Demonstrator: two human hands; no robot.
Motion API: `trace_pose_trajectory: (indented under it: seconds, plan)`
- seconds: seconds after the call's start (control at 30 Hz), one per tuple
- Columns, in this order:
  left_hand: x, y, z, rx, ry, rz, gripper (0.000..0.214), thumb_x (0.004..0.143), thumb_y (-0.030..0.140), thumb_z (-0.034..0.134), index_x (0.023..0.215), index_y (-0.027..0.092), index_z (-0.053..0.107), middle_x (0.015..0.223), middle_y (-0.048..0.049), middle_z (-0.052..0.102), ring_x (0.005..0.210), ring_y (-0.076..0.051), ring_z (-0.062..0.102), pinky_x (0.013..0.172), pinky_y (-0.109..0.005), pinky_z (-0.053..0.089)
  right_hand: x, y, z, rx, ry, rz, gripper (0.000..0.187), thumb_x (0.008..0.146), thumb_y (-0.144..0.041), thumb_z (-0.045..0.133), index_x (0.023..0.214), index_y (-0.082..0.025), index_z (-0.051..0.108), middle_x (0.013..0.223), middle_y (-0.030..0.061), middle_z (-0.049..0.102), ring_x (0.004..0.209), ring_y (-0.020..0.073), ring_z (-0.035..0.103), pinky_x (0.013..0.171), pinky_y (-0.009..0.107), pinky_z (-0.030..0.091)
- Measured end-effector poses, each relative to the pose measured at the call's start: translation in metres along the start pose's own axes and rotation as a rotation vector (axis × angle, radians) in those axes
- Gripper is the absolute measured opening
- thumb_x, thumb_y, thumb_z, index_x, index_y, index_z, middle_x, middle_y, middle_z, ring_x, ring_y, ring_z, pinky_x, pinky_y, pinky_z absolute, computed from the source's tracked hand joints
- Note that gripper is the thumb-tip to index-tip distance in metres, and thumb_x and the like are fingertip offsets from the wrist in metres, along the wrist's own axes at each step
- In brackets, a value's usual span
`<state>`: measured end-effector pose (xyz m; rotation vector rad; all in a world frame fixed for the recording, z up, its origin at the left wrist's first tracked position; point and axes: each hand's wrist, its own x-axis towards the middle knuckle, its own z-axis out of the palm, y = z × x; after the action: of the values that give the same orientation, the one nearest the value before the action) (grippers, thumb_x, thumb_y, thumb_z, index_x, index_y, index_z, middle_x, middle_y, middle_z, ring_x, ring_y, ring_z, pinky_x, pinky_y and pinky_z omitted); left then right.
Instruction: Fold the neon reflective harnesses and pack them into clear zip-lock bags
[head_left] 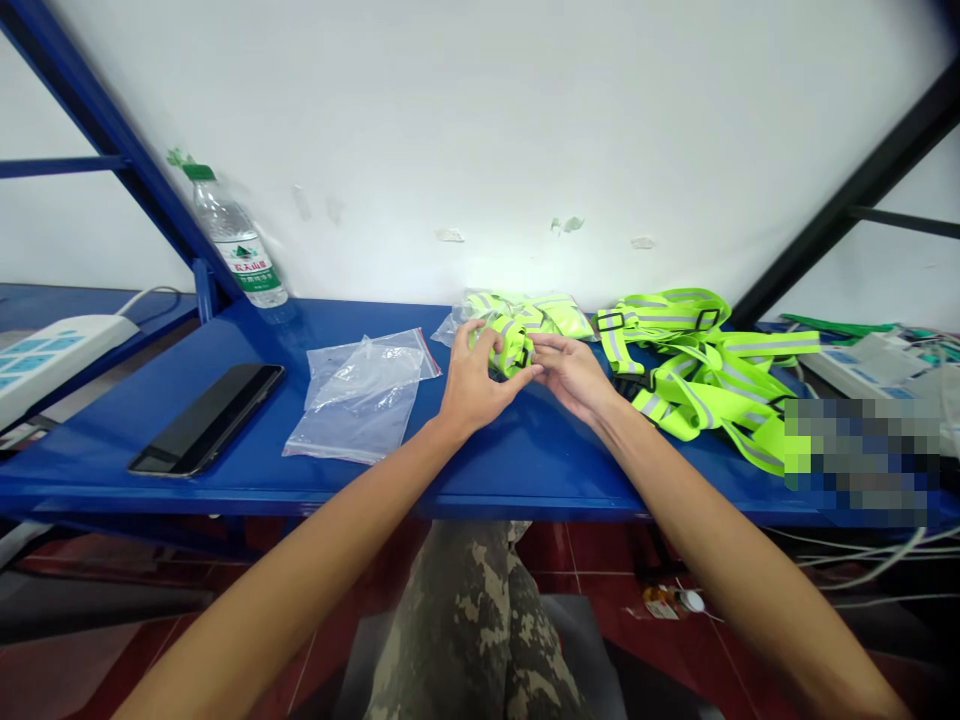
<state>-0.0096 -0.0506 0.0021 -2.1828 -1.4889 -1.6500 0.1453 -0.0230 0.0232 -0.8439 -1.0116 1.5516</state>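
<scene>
My left hand and my right hand meet at the middle of the blue shelf. Both are closed on a folded neon-yellow reflective strap bundle, the left wrapped round its left side and the right pinching its right edge. Just behind the bundle lies a clear bag holding another folded yellow strap. A pile of loose yellow reflective straps lies to the right of my right hand. Empty clear zip bags lie to the left of my left hand.
A black phone lies flat at the left of the shelf. A water bottle stands at the back left against the white wall. White power strips sit at far left and far right. My camouflage trousers show below the shelf edge.
</scene>
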Motion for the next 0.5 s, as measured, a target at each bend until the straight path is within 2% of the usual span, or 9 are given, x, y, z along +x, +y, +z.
trace_pose_trajectory:
  seconds: [0.2,0.33,0.4,0.5]
  plan:
    - [0.0014,-0.0047,-0.0011,-0.020,0.014,0.018,0.051,0.071,0.049,0.085,0.084,0.022,0.044,0.116,-0.0103,0.054,0.115,-0.027,0.056,0.103,-0.045,0.048,0.0022,0.0046,-0.0043,-0.025,-0.022,-0.015,0.038,0.044,-0.019,0.092,0.079,-0.018,0.077,0.085,0.0034,0.075,0.078,0.0167,0.067,0.078,0.034,0.056]
    - [0.0040,-0.0032,-0.0042,-0.035,0.002,0.040,0.043,0.074,0.038,0.083,0.083,0.022,0.043,0.104,-0.0069,0.056,0.108,-0.025,0.058,0.098,-0.041,0.050,0.0027,0.0035,-0.0055,-0.033,-0.029,-0.014,0.040,0.040,-0.021,0.095,0.077,-0.018,0.079,0.093,0.0057,0.077,0.085,0.0193,0.069,0.085,0.038,0.057]
    - [0.0049,-0.0009,-0.0054,-0.039,0.007,0.051,0.037,0.075,0.028,0.078,0.080,0.023,0.041,0.099,-0.0055,0.056,0.105,-0.023,0.060,0.096,-0.039,0.050,0.0027,0.0038,-0.0049,-0.040,-0.033,-0.021,0.038,0.043,-0.023,0.094,0.078,-0.019,0.080,0.098,0.0066,0.078,0.089,0.0207,0.069,0.087,0.038,0.057]
    - [0.0050,0.0040,-0.0062,-0.024,-0.005,0.047,0.036,0.072,0.019,0.073,0.078,0.024,0.038,0.098,-0.0048,0.058,0.103,-0.022,0.060,0.094,-0.037,0.051,0.0044,0.0079,-0.0046,-0.105,-0.062,-0.050,0.034,0.055,-0.029,0.088,0.086,-0.019,0.081,0.104,0.0073,0.078,0.096,0.0233,0.070,0.088,0.039,0.057]
